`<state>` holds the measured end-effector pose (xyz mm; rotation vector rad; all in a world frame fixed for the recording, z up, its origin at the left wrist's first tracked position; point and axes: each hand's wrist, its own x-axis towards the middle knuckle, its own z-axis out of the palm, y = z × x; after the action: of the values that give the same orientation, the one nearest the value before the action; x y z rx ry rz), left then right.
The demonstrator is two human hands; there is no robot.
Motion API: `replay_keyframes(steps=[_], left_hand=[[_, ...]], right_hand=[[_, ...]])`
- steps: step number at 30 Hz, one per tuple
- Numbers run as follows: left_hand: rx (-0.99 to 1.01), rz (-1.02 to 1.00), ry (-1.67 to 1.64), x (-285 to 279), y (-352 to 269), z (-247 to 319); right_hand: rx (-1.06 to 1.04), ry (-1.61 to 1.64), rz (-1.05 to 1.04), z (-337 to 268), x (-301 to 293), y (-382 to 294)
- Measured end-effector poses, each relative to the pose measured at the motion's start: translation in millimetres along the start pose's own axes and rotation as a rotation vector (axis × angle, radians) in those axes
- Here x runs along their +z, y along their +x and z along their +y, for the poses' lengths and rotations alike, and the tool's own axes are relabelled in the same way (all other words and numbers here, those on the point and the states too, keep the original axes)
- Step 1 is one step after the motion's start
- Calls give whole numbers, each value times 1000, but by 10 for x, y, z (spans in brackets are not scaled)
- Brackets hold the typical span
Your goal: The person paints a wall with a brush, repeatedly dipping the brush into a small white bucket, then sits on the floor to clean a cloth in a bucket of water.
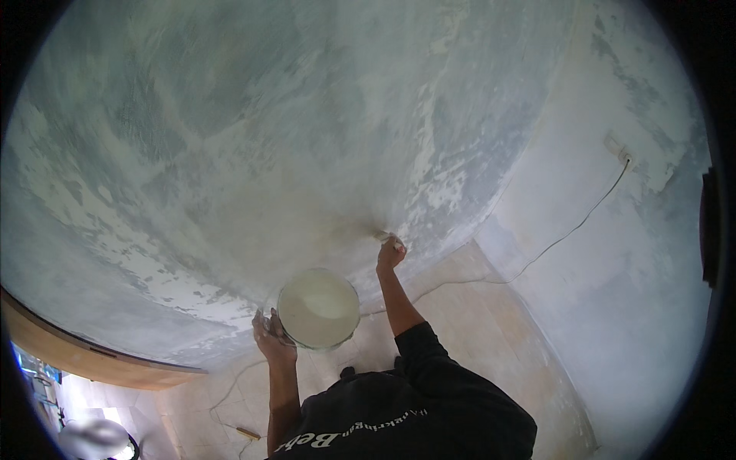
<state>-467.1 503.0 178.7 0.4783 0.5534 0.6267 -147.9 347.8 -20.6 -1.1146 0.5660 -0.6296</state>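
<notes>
My right hand point(392, 252) is closed around a small, pale-smeared flat tool point(380, 235), held against the wall. Whether it is a brush or a scraper is unclear. The wall point(259, 190) in front is patchy grey and white, with a smoother pale area around the tool. Lower left, my left hand point(275, 339) grips the side of a round bucket point(318, 310) that holds a pale cream liquid or paste. Whitish smears mark the left fingers. The bucket is held up close to the wall, above the tiled floor; its underside is hidden.
To the right, a white side wall point(581, 270) carries a socket with a plug point(625, 156). Its cable point(566, 236) runs down onto the tiled floor point(460, 322). A small wooden-coloured object point(248, 433) lies by a cord. A curved-looking wooden edge point(115, 362) borders the wall at lower left.
</notes>
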Motion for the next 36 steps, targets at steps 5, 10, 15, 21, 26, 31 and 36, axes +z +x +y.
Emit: replay_keyframes(steps=[5,10,15,21,26,31,36], left_hand=[[116,37,-12,0,-118,16],[117,13,71,215,-170,-105],[165,-78,76,389,-336,-125],[273,150,63,428,-504,-299],[284,183,96,202,-721,-340],[294,214,67,111,-841,-318],[290,191,25,49,-723,-217]], right_hand=[[-8,-290,-214,-1154,569,-890],[-50,275,-584,-2375,788,-1340],[-185,514,-856,-2729,666,-1207],[-445,213,-708,-1491,268,-541],[-300,-30,-521,-611,-248,-418],[-31,25,-336,-198,-404,-97],[-78,3,-286,-461,-84,-446]])
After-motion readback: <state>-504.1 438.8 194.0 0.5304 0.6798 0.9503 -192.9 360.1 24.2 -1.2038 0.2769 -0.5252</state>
